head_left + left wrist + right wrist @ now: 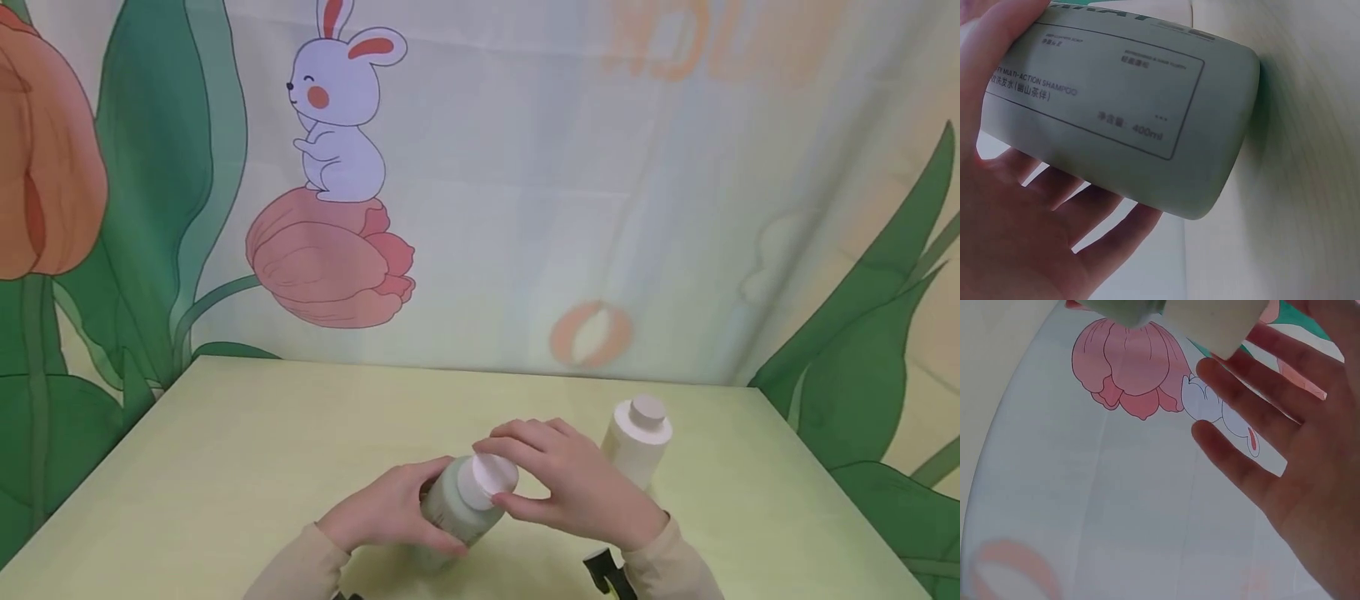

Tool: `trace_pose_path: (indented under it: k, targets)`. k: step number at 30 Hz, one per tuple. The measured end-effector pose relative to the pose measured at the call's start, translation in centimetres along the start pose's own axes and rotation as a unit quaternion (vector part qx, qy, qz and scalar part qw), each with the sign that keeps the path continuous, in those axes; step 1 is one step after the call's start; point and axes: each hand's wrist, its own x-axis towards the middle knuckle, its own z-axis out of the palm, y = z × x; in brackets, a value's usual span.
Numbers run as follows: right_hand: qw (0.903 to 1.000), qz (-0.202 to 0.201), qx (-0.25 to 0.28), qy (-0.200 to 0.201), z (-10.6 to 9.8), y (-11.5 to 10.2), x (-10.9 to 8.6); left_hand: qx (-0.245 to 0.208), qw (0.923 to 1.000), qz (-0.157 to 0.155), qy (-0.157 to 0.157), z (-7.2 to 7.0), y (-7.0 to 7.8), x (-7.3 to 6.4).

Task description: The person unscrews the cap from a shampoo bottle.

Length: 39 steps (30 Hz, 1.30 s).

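Observation:
My left hand (397, 508) grips a pale green shampoo bottle (455, 507), thumb on the near side. The bottle tilts, its capped end up and to the right. Printed lettering shows on its label in the left wrist view, including "shampoo" and "400ml". At the top, my right hand (570, 475) pinches the white cap (491, 477) between thumb and fingers. In the right wrist view the other fingers (1247, 412) are spread away from the cap (1216, 325). Whether the bottle's base touches the table cannot be told.
A second, white bottle (637, 437) with a narrower cap stands upright behind my right hand. The pale yellow table (300, 433) ends at a printed curtain (487, 208) with a rabbit and tulips. A black strap piece (607, 571) shows by my right sleeve.

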Motion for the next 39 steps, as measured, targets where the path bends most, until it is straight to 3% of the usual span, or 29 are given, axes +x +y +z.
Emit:
trace_pose_path:
  k: [5, 10, 19, 27, 35, 39]
  targets:
    - [0.9986, 0.051, 0.009, -0.006, -0.3, 0.2, 0.1, 0.0, 1.0, 0.003, 0.009, -0.1, 0.1, 0.2]
    - [0.9962, 0.081, 0.015, 0.031, -0.1, 0.0, 0.3, 0.008, 0.9998, -0.001, 0.016, -0.4, 0.2, -0.2]
    - [0.9987, 0.011, 0.018, 0.047, 1.0, -0.9, 0.4, -0.015, 0.9998, 0.003, -0.008, -0.2, 0.0, -0.7]
    - [0.9984, 0.039, -0.002, 0.041, 0.7, -0.5, 0.4, -0.006, 0.9999, 0.008, 0.004, -0.1, -0.2, -0.1]
    - [0.9998, -0.009, 0.011, 0.014, 0.3, -0.3, 0.2, -0.011, 0.9999, 0.005, 0.005, 0.1, -0.1, -0.3]
    - [0.9998, 0.017, 0.006, 0.012, 0.1, -0.5, 0.2, -0.006, 0.9999, 0.007, 0.009, 0.0, 0.0, -0.3]
